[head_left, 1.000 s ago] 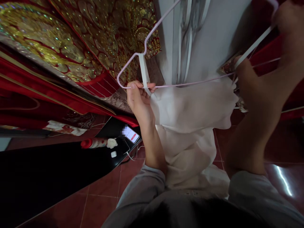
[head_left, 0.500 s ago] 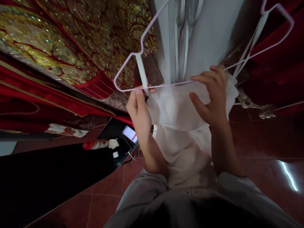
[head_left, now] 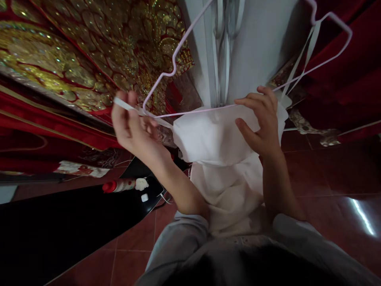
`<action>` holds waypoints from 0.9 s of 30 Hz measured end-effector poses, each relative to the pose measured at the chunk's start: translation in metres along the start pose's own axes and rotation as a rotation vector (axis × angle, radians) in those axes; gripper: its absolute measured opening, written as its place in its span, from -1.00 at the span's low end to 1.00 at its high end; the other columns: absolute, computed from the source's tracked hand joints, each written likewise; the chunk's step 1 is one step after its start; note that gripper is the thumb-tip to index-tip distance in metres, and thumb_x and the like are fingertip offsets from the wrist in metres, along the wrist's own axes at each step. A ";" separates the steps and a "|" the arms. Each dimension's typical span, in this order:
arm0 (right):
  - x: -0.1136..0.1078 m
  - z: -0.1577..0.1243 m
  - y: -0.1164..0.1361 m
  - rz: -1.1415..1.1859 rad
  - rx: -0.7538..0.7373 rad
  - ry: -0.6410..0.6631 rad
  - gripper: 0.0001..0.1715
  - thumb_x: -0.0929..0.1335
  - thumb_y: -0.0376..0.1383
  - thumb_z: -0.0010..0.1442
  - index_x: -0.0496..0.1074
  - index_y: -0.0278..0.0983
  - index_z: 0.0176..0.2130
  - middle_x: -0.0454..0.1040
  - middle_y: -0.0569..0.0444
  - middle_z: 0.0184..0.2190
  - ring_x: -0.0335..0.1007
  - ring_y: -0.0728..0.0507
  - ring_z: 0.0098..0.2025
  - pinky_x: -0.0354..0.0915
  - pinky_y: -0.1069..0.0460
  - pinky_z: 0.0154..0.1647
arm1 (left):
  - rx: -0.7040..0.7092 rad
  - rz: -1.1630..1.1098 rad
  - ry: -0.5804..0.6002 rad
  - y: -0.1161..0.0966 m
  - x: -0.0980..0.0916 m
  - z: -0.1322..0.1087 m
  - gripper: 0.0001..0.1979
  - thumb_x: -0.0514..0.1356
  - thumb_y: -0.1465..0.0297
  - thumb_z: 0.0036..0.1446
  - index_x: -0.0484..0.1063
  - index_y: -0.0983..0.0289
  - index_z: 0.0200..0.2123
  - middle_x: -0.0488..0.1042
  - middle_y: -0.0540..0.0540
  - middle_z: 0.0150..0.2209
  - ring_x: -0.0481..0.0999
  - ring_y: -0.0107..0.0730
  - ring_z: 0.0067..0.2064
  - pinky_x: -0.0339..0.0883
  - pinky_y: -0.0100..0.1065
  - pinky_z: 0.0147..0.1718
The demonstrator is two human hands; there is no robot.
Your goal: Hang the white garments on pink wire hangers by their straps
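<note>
A pale pink hanger [head_left: 193, 111] spans the middle of the head view, with a white garment [head_left: 214, 135] hanging below its lower bar. My left hand [head_left: 131, 127] is closed on a white strap [head_left: 123, 104] of the garment, beyond the hanger's left end. That strap is off the left notch and stretched outward; motion blurs the fingers a little. Beside the bar, my right hand [head_left: 262, 119] has its thumb and fingers apart, fingertips at or very near the bar. The other strap [head_left: 309, 45] loops over the hanger's right notch.
Red clothes with gold sequins [head_left: 113, 51] hang on the left, and dark red clothes [head_left: 357, 75] on the right. Grey-white ribbons [head_left: 223, 51] hang at the back. A black table [head_left: 74, 222] at lower left carries a red-capped bottle [head_left: 119, 185] and a small white case [head_left: 144, 197].
My left hand has moved left with the strap, which has come off the hanger's left notch. The hanger has shifted slightly left and tilted. My right hand has barely moved.
</note>
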State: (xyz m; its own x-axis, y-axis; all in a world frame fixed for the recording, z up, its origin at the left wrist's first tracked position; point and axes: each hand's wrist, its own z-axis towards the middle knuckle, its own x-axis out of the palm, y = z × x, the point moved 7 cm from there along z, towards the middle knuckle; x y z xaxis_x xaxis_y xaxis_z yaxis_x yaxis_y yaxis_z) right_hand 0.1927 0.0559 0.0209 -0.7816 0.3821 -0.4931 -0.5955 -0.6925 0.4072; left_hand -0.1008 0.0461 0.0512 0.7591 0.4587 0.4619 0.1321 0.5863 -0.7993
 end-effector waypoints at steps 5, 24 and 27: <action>0.008 -0.001 0.005 -0.025 0.060 0.008 -0.52 0.33 -0.04 0.36 0.36 0.13 0.24 0.48 0.05 0.07 0.20 -0.31 0.37 0.12 -0.45 0.51 | -0.255 -0.067 0.160 0.036 0.024 -0.045 -0.73 0.12 0.36 0.49 0.62 0.26 -0.17 0.70 0.16 -0.14 0.37 -0.58 -0.57 -0.07 -0.46 -0.69; -0.057 0.011 -0.041 0.325 0.387 -0.457 -0.79 0.55 -0.19 0.07 0.57 -0.27 -0.41 0.40 0.18 -0.58 0.21 0.09 -0.55 0.07 0.11 -0.49 | -0.072 -0.208 0.265 0.037 0.043 -0.048 -0.73 0.17 0.26 0.52 0.43 0.23 -0.28 0.65 0.08 -0.29 0.03 -0.53 -0.65 -0.18 -0.33 -0.64; -0.064 0.039 -0.038 0.412 0.228 -0.483 -0.66 0.59 -0.03 0.05 0.68 -0.17 -0.24 0.47 0.15 -0.49 0.26 0.08 -0.50 0.08 0.10 -0.49 | -0.103 -0.159 0.251 0.037 0.041 -0.048 -0.73 0.19 0.21 0.49 0.42 0.20 -0.29 0.65 0.08 -0.29 0.03 -0.50 -0.64 -0.17 -0.30 -0.62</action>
State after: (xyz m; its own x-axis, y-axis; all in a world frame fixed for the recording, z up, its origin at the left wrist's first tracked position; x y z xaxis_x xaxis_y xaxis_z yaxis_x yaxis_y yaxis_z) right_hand 0.2581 0.0811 0.0671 -0.9169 0.3822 0.1148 -0.2142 -0.7140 0.6666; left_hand -0.0341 0.0550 0.0224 0.8558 0.1799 0.4850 0.3160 0.5605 -0.7655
